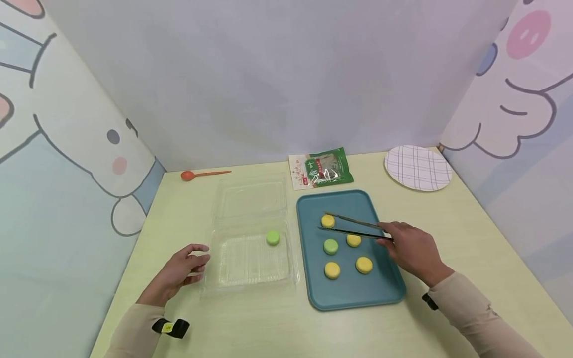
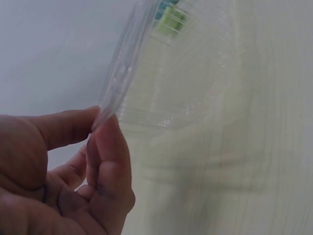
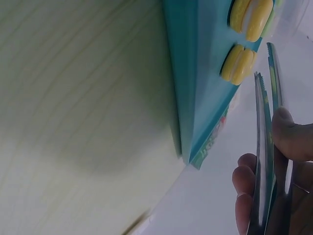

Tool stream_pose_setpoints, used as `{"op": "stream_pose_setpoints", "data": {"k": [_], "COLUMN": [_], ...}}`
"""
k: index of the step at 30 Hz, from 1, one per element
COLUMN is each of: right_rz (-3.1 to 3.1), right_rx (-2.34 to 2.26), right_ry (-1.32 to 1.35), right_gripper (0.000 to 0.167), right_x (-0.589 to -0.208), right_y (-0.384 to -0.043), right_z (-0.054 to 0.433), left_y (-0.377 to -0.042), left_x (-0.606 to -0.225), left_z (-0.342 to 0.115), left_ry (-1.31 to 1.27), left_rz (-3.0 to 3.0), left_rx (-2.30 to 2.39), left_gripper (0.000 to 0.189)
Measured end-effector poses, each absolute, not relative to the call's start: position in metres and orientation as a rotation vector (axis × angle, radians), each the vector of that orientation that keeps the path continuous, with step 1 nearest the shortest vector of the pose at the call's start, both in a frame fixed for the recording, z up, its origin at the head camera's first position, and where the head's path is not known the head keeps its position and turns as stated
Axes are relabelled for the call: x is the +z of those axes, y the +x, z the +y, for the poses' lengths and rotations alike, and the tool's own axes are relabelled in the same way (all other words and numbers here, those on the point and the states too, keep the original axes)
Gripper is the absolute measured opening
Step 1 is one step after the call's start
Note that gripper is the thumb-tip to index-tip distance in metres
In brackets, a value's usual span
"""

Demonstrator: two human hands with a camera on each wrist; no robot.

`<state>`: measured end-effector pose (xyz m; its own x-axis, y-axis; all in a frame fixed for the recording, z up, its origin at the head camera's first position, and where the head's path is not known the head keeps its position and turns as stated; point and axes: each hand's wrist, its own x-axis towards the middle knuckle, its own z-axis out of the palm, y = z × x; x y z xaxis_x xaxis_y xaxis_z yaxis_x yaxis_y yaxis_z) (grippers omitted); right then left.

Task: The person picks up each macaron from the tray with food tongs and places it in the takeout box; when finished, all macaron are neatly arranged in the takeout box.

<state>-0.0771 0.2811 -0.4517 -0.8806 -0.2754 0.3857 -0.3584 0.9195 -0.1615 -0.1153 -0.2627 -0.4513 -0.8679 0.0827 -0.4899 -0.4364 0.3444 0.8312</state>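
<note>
My left hand [image 1: 184, 268] pinches the left rim of a clear plastic box [image 1: 250, 261] between thumb and forefinger, plainest in the left wrist view. Its lid [image 1: 251, 196] lies folded back behind it. Inside the box, near the right side, sits one green macaron [image 1: 272, 237]. In my right hand [image 1: 414, 248] is a pair of metal tongs [image 1: 358, 232]. Their tips are spread on either side of a yellow macaron [image 1: 328, 221] at the back of the blue tray [image 1: 315, 293]; whether they touch it I cannot tell. A green macaron [image 1: 331, 246] and other yellow macarons [image 1: 364, 265] also lie there.
Behind the tray lies a green and white food packet [image 1: 321, 169]. A checked plate [image 1: 418, 168] stands at the back right, an orange spoon [image 1: 205, 174] at the back left. Walls with cartoon prints enclose the table [image 1: 250, 328] at the back and sides.
</note>
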Motion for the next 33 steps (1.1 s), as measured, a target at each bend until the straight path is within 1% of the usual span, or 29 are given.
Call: {"op": "stream_pose_setpoints", "data": {"k": [33], "right_rz": [-2.668], "right_rx": [0.268], "right_ry": [0.519], "right_gripper": [0.042], "right_x": [-0.463], "right_y": [-0.087], "right_z": [0.278], "left_y": [-0.116], "left_x": [-0.453], "left_z": [-0.261], "left_ry": [-0.341], "left_rz": [2.154], "left_rx": [1.555], "left_gripper": [0.041]}}
